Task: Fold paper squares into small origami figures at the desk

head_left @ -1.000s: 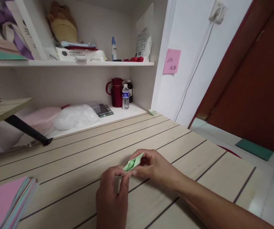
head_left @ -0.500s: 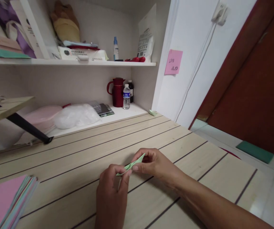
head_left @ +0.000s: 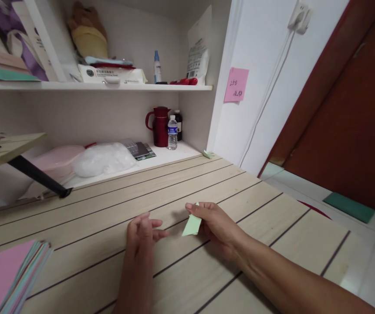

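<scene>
A small piece of folded light green paper (head_left: pixel 192 225) is pinched between the thumb and fingers of my right hand (head_left: pixel 214 222), just above the wooden tabletop (head_left: pixel 246 205). One end of the paper hangs down to the left in a slanted point. My left hand (head_left: pixel 143 237) is apart from it, a short way to the left, with its fingers spread and nothing held. Another small light green folded paper (head_left: pixel 208 154) lies at the table's far corner.
A stack of coloured paper (head_left: pixel 14 274) lies at the left front. Behind the table, a shelf unit holds a red jug (head_left: pixel 160 126), a water bottle (head_left: pixel 172 133) and a white plastic bag (head_left: pixel 105 159). A black table leg (head_left: pixel 38 174) rests at the back left.
My left hand has let go of the green paper and drawn back to the left. My right hand has turned the paper so that it now hangs downward.
</scene>
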`<action>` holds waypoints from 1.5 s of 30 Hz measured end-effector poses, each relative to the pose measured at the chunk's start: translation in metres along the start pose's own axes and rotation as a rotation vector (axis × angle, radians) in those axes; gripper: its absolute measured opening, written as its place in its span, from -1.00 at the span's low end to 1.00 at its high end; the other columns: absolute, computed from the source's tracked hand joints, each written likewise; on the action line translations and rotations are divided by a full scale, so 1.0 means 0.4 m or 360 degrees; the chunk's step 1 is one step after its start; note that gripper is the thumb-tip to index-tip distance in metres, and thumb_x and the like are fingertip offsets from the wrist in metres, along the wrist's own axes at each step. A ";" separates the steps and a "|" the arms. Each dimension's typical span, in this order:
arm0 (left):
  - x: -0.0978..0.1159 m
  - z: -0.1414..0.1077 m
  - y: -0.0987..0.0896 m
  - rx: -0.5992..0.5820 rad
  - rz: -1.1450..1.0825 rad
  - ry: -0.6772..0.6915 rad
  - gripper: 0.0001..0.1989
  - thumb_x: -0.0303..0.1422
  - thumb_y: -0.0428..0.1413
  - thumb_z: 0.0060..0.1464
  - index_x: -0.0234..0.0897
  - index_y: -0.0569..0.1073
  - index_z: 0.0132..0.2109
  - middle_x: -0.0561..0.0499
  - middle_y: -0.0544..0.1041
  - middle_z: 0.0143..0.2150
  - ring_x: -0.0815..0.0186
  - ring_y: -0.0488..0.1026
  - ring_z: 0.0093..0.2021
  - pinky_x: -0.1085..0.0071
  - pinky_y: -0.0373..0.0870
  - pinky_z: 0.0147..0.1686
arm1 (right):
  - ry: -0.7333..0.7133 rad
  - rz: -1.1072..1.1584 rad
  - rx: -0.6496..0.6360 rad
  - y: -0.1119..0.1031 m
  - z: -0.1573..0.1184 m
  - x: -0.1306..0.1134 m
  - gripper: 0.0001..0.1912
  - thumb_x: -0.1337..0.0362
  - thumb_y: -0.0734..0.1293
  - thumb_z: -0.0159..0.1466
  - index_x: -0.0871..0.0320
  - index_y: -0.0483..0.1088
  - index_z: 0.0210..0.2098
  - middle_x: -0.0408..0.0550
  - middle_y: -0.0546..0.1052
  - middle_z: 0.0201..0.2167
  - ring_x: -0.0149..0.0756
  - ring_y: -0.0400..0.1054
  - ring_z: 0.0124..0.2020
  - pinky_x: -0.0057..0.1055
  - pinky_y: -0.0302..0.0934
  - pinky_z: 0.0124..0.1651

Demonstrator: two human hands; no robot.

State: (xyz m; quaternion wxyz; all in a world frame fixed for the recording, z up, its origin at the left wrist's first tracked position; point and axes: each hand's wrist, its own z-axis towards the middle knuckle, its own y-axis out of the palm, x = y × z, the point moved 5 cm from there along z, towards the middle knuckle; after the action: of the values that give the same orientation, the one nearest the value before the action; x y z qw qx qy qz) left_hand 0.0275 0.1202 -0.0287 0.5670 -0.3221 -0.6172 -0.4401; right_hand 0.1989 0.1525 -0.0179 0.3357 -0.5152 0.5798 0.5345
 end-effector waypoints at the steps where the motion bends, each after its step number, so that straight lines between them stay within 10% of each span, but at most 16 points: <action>1: -0.001 0.000 0.008 -0.0073 0.0024 -0.0031 -0.37 0.19 0.01 0.01 -0.29 0.35 -0.05 -0.02 0.56 -0.35 0.25 0.51 -0.50 0.23 0.43 -0.32 | -0.0080 -0.0067 0.0021 0.000 -0.002 -0.007 -0.54 -0.02 0.46 0.07 0.18 0.29 -0.67 -0.22 0.30 -0.73 -0.47 0.10 -0.61 -0.45 -0.05 -0.47; 9: 0.044 -0.053 0.054 -0.0585 0.0476 -0.0131 -0.60 0.01 0.10 0.01 -0.26 0.55 -0.40 0.02 0.55 -0.50 0.17 0.51 -0.33 0.35 0.40 -0.27 | -0.0709 -0.0680 0.0004 0.028 -0.040 -0.053 -0.67 0.12 0.37 0.20 0.20 0.37 -0.59 -0.17 0.37 -0.57 -0.40 0.22 -0.48 -0.45 0.07 -0.40; 18: 0.041 -0.036 0.018 -0.0414 0.0748 -0.0124 -0.72 -0.12 0.14 -0.02 -0.23 0.60 -0.34 0.07 0.55 -0.49 0.25 0.45 -0.41 0.39 0.31 -0.36 | -0.0635 -0.0618 -0.0161 0.046 -0.026 -0.020 -0.72 0.16 0.31 0.25 0.18 0.36 -0.52 -0.20 0.33 -0.57 -0.41 0.19 -0.48 -0.45 0.10 -0.38; 20: 0.050 -0.016 0.001 -0.0388 0.1015 0.0047 -0.76 -0.17 0.11 0.01 -0.20 0.59 -0.37 0.05 0.57 -0.44 0.22 0.46 -0.36 0.35 0.30 -0.29 | -0.0653 -0.0724 -0.0140 0.038 -0.021 -0.024 -0.90 0.25 0.33 0.22 0.16 0.42 -0.35 -0.20 0.37 -0.49 -0.40 0.22 -0.45 -0.45 0.12 -0.35; 23: 0.059 0.007 -0.010 -0.0414 0.1599 0.0331 -0.81 -0.28 0.11 0.00 -0.15 0.58 -0.47 0.01 0.59 -0.28 0.15 0.44 -0.18 0.25 0.26 -0.16 | -0.0828 -0.0950 0.0064 0.009 -0.018 -0.053 -0.63 0.40 0.36 0.14 0.08 0.37 -0.05 -0.16 0.39 -0.30 -0.37 0.28 -0.33 -0.44 0.16 -0.29; 28: 0.054 0.005 -0.001 -0.0430 0.2121 0.0431 -0.78 -0.31 0.11 0.06 -0.13 0.58 -0.49 -0.01 0.54 -0.03 0.08 0.36 0.00 0.16 0.22 -0.07 | -0.1055 -0.1194 -0.0094 0.020 -0.036 -0.074 -0.80 0.49 0.32 0.16 0.10 0.48 -0.28 -0.18 0.38 -0.43 -0.40 0.27 -0.39 -0.49 0.13 -0.33; 34: 0.058 -0.012 0.029 -0.0570 0.2303 0.0760 -0.81 -0.34 0.08 0.13 -0.20 0.54 -0.40 -0.08 0.53 -0.05 0.08 0.39 -0.01 0.10 0.23 -0.05 | -0.0869 -0.1487 -0.0481 0.068 -0.026 -0.008 -0.93 0.42 0.38 0.18 0.14 0.50 -0.39 -0.18 0.41 -0.46 -0.42 0.29 -0.40 -0.52 0.12 -0.32; 40: 0.050 0.006 0.015 -0.0634 0.2316 0.1052 -0.92 -0.39 0.09 0.13 -0.24 0.46 -0.32 -0.06 0.52 -0.22 0.15 0.44 -0.16 0.24 0.35 -0.18 | -0.0777 -0.1774 -0.0382 0.082 -0.002 0.011 -0.93 0.31 0.38 0.21 0.12 0.49 -0.41 -0.17 0.50 -0.44 -0.38 0.31 -0.38 -0.48 0.06 -0.32; 45: 0.056 -0.041 0.004 -0.0804 0.2131 0.1574 -0.71 -0.54 -0.05 0.16 -0.25 0.50 -0.08 -0.17 0.50 0.06 0.10 0.41 0.09 0.11 0.32 0.06 | -0.0828 -0.1929 -0.0369 0.089 -0.001 0.016 -0.96 0.32 0.36 0.21 0.10 0.48 -0.36 -0.14 0.53 -0.37 -0.33 0.34 -0.31 -0.46 0.05 -0.29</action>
State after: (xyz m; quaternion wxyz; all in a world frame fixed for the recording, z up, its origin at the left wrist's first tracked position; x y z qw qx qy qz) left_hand 0.0325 0.1036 -0.0068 0.8213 -0.5055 0.1353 -0.2273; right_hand 0.1633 0.1469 -0.0138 0.6479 -0.6368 0.0266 0.4171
